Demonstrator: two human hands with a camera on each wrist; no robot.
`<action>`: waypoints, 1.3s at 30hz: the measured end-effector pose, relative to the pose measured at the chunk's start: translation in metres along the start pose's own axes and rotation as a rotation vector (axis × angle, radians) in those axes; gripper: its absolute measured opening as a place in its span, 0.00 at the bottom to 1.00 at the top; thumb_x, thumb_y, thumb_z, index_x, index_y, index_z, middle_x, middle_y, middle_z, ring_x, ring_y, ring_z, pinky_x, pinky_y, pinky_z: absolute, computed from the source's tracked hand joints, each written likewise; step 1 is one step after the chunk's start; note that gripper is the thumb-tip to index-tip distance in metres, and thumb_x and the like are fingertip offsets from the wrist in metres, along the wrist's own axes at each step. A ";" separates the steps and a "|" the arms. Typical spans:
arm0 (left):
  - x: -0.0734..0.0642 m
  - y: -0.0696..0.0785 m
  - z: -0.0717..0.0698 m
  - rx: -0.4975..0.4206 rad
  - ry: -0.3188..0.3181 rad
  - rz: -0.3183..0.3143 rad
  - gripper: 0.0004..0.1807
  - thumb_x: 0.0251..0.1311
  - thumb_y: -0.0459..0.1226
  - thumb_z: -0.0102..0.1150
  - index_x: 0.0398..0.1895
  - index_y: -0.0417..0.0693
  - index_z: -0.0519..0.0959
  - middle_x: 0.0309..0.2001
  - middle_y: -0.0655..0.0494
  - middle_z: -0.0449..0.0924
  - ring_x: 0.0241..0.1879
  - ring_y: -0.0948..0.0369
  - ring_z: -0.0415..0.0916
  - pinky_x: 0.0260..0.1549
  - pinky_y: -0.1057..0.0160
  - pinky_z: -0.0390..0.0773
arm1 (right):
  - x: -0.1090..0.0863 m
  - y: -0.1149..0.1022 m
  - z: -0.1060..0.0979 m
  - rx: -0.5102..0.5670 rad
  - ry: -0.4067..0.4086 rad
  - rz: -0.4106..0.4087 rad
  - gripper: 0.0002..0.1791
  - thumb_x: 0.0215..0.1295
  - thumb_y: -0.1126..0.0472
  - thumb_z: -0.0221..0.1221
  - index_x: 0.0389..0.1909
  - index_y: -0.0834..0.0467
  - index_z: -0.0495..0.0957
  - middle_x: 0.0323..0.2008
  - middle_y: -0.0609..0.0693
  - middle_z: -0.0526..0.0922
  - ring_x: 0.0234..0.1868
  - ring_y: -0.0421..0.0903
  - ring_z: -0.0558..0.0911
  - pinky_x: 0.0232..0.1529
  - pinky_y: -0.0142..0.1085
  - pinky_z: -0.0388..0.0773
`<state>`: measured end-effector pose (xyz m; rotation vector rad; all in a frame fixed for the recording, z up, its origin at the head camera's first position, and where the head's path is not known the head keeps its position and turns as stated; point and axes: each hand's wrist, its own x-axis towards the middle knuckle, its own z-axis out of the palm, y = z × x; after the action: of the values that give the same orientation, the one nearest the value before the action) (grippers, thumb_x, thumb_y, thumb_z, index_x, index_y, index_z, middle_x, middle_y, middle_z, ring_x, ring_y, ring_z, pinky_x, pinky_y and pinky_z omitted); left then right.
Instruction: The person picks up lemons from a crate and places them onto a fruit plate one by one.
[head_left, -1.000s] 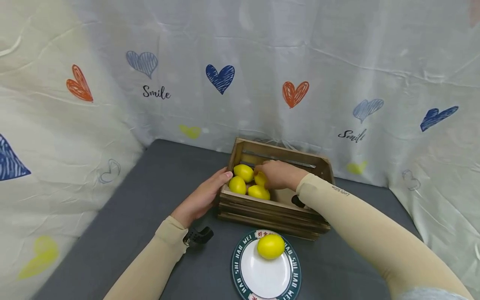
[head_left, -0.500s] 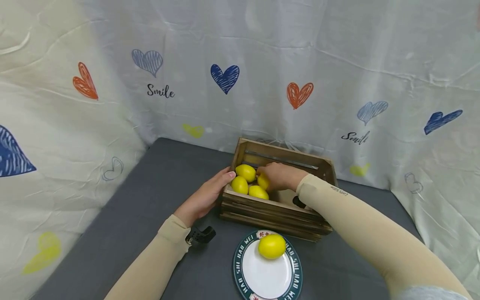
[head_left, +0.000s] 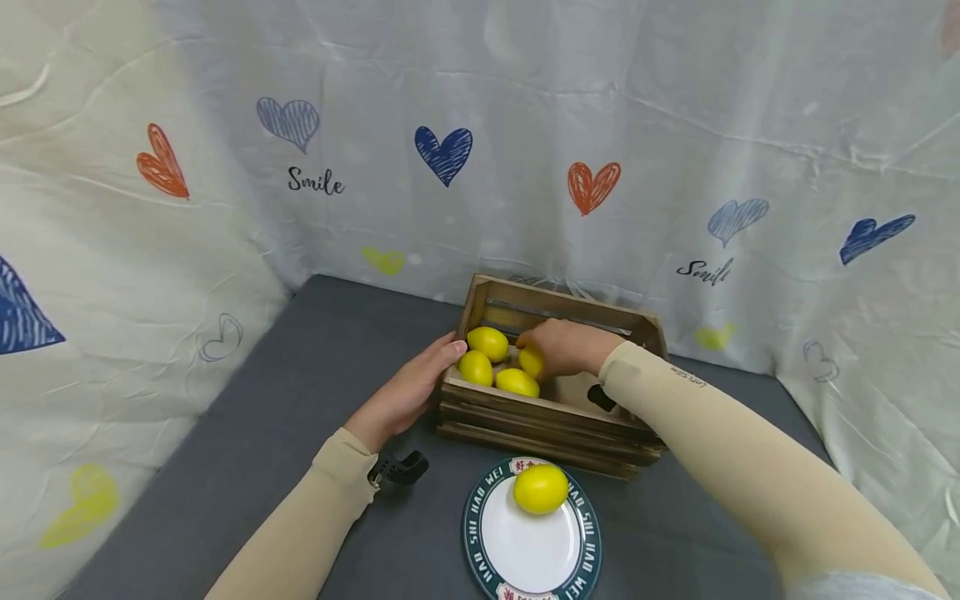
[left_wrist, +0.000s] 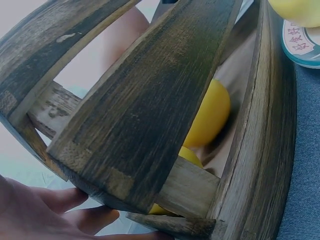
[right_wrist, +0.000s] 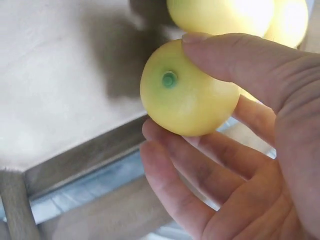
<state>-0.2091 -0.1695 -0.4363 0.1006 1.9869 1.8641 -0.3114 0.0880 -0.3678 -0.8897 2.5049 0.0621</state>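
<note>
My right hand (head_left: 570,347) reaches into a slatted wooden crate (head_left: 540,429) and holds a lemon (right_wrist: 187,95) between thumb and fingers, its green stem end showing in the right wrist view. Left of it in the crate lie three more lemons, one at the back (head_left: 487,343), one by the left wall (head_left: 476,368) and one near the front (head_left: 517,382). My left hand (head_left: 408,387) grips the crate's left end, thumb at the top rim and fingers against the outside. Slats hide part of the lemons in the left wrist view.
In front of the crate sits a white plate (head_left: 531,550) with a green lettered rim, bearing a lemon (head_left: 541,489). Both stand on a dark grey tabletop (head_left: 330,350). A white curtain (head_left: 510,100) printed with hearts hangs close behind the crate.
My right hand has shifted slightly right inside the crate, taking its lemon away from the others. The left hand keeps its place on the crate.
</note>
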 end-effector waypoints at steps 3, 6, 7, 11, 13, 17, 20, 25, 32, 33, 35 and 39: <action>0.000 0.001 0.000 0.002 -0.002 -0.005 0.52 0.76 0.71 0.47 0.91 0.65 0.39 0.91 0.54 0.36 0.89 0.45 0.37 0.79 0.22 0.44 | -0.010 0.001 -0.007 0.006 0.014 0.003 0.33 0.70 0.61 0.69 0.76 0.56 0.76 0.56 0.54 0.87 0.45 0.49 0.82 0.49 0.43 0.82; 0.000 0.002 0.000 -0.003 -0.007 -0.004 0.50 0.77 0.69 0.46 0.91 0.64 0.39 0.91 0.54 0.36 0.89 0.45 0.37 0.80 0.23 0.45 | -0.018 0.002 -0.011 0.009 0.035 0.003 0.32 0.69 0.61 0.69 0.74 0.54 0.77 0.56 0.53 0.87 0.45 0.49 0.81 0.51 0.43 0.83; 0.000 0.002 0.000 -0.004 -0.008 -0.004 0.50 0.78 0.68 0.46 0.91 0.64 0.38 0.91 0.54 0.35 0.89 0.45 0.38 0.80 0.24 0.45 | -0.021 0.002 -0.013 0.009 0.043 0.001 0.32 0.69 0.61 0.70 0.74 0.54 0.78 0.57 0.53 0.87 0.46 0.49 0.82 0.52 0.43 0.84; 0.001 0.001 0.002 -0.008 -0.014 -0.006 0.50 0.78 0.68 0.46 0.91 0.64 0.38 0.91 0.53 0.36 0.89 0.44 0.40 0.80 0.25 0.47 | -0.032 0.002 -0.016 0.017 0.082 -0.004 0.33 0.66 0.60 0.74 0.73 0.53 0.78 0.58 0.53 0.86 0.51 0.50 0.83 0.57 0.47 0.86; 0.001 0.000 0.003 -0.007 -0.015 -0.007 0.51 0.77 0.70 0.46 0.91 0.64 0.38 0.91 0.53 0.36 0.89 0.44 0.41 0.80 0.24 0.48 | -0.040 0.000 -0.019 0.015 0.100 0.000 0.35 0.66 0.59 0.76 0.73 0.53 0.78 0.59 0.54 0.86 0.53 0.51 0.83 0.59 0.48 0.86; 0.002 0.000 0.002 -0.004 -0.010 -0.007 0.52 0.76 0.70 0.47 0.91 0.64 0.39 0.91 0.53 0.36 0.88 0.43 0.42 0.80 0.25 0.49 | -0.058 -0.004 -0.025 0.015 0.137 0.001 0.36 0.66 0.59 0.76 0.74 0.52 0.77 0.60 0.54 0.85 0.52 0.51 0.83 0.59 0.48 0.86; 0.002 0.000 0.001 0.000 -0.008 -0.010 0.51 0.76 0.70 0.47 0.91 0.65 0.39 0.91 0.53 0.36 0.88 0.43 0.42 0.80 0.25 0.49 | -0.073 -0.008 -0.029 0.023 0.163 0.002 0.36 0.66 0.59 0.76 0.74 0.50 0.77 0.61 0.52 0.85 0.52 0.51 0.82 0.60 0.49 0.85; 0.002 -0.002 -0.002 -0.004 -0.010 -0.017 0.50 0.78 0.69 0.47 0.91 0.65 0.38 0.91 0.53 0.34 0.88 0.42 0.40 0.79 0.24 0.48 | -0.098 -0.015 -0.032 0.033 0.192 0.020 0.36 0.66 0.58 0.76 0.74 0.48 0.77 0.64 0.51 0.84 0.55 0.52 0.81 0.61 0.51 0.84; 0.004 -0.003 -0.004 0.009 -0.002 -0.027 0.50 0.77 0.70 0.45 0.91 0.65 0.38 0.91 0.51 0.34 0.88 0.41 0.40 0.79 0.24 0.51 | -0.134 -0.020 -0.031 0.039 0.232 0.038 0.37 0.66 0.58 0.75 0.75 0.46 0.76 0.68 0.49 0.82 0.59 0.51 0.82 0.64 0.51 0.84; 0.004 -0.003 -0.004 0.009 -0.003 -0.022 0.51 0.77 0.70 0.45 0.91 0.64 0.38 0.91 0.50 0.33 0.88 0.41 0.40 0.79 0.24 0.51 | -0.139 -0.020 -0.030 0.039 0.240 0.040 0.36 0.66 0.58 0.75 0.75 0.46 0.76 0.69 0.49 0.82 0.59 0.51 0.81 0.64 0.51 0.84; 0.005 -0.002 -0.003 0.012 -0.006 -0.015 0.51 0.78 0.70 0.44 0.91 0.63 0.37 0.91 0.49 0.33 0.88 0.40 0.40 0.79 0.24 0.52 | -0.148 -0.020 -0.030 0.041 0.256 0.042 0.36 0.66 0.59 0.75 0.75 0.46 0.77 0.69 0.49 0.82 0.59 0.51 0.81 0.63 0.51 0.84; 0.005 -0.001 -0.001 0.017 -0.014 -0.007 0.50 0.78 0.69 0.43 0.91 0.62 0.36 0.91 0.50 0.32 0.88 0.40 0.39 0.78 0.24 0.52 | -0.165 -0.021 -0.027 0.042 0.280 0.049 0.35 0.67 0.59 0.75 0.74 0.46 0.77 0.66 0.49 0.83 0.55 0.50 0.81 0.60 0.49 0.85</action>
<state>-0.2144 -0.1692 -0.4386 0.1108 1.9918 1.8371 -0.1985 0.1627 -0.2665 -0.8716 2.7749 -0.1056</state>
